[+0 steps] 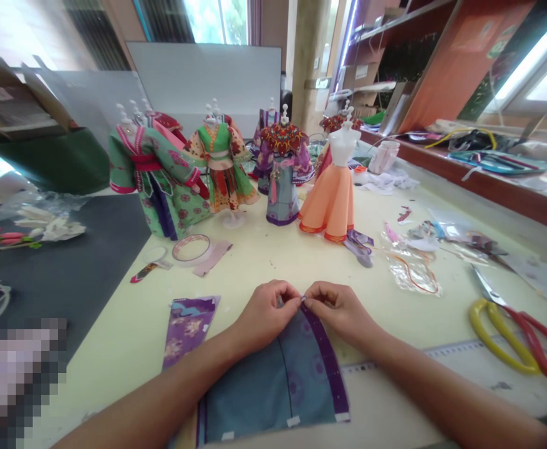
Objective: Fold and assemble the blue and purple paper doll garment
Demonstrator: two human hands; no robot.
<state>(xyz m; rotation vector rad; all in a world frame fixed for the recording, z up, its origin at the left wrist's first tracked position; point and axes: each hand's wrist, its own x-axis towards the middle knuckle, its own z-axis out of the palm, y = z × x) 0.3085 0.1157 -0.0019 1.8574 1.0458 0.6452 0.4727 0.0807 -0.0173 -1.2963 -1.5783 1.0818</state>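
Evidently the left hand [269, 313] and right hand [337, 309], equally near, each have the grip clamped on the far end of the cloth [249, 393], whose long purple band [333, 368] runs from them toward the near edge of the bench [264, 265], slanting right

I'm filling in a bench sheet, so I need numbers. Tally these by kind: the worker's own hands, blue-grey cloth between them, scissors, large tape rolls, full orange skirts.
Own hands: 2, left hand and right hand
Held cloth: 1, blue-grey cloth
Scissors: 1 pair
Large tape roll: 1
Orange skirt: 1
Total: 6
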